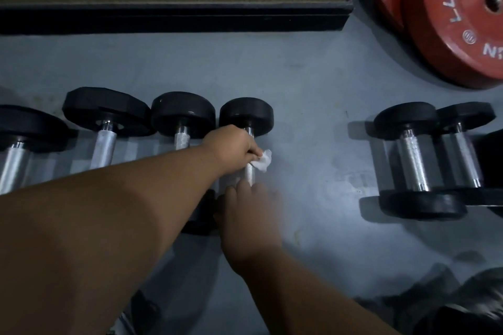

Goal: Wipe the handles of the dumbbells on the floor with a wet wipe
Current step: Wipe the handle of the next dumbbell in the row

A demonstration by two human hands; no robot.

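So the dumbbells are lined up on my grey floor, black round heads, knurled silver handles. The wet wipe (263, 160) is white, crumpled round the handle (249, 171) of the fourth dumbbell (246, 115), just beside its far head.

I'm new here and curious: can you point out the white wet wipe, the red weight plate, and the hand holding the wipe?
White wet wipe (264, 160): head view, its crumpled middle.
Red round weight plate (460, 24): head view, its lettered face.
Left hand (231, 145): head view, its back.

Bare floor (313, 149) between dumbbell groups
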